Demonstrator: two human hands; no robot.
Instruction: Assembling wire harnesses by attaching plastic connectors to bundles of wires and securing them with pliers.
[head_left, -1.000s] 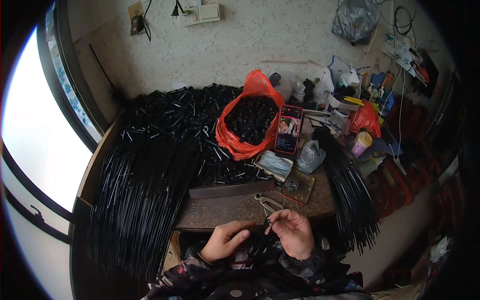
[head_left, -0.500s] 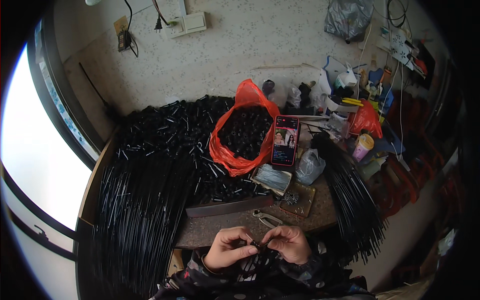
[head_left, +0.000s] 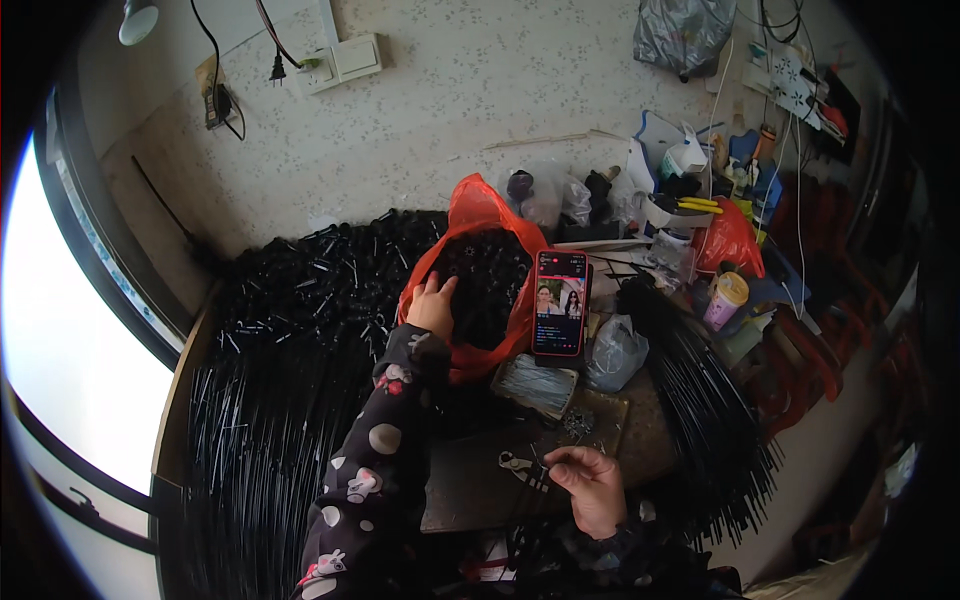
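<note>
Right hand (head_left: 597, 497) over the near table edge, thumb and fingertips drawn nearly together; can't tell if anything's pinched. Pliers (head_left: 513, 461) lie on the table (head_left: 455, 505) just left of those fingertips. Beyond: box of thin silver pins (head_left: 537, 384), with a phone (head_left: 562, 303) upright behind it, screen lit. Left hand (head_left: 432, 312) reaches into red plastic bag (head_left: 478, 203), fingers spread, nothing seen gripped. Small black parts (head_left: 492, 278) lie in bag right at and beyond the fingertips; contact unclear.
</note>
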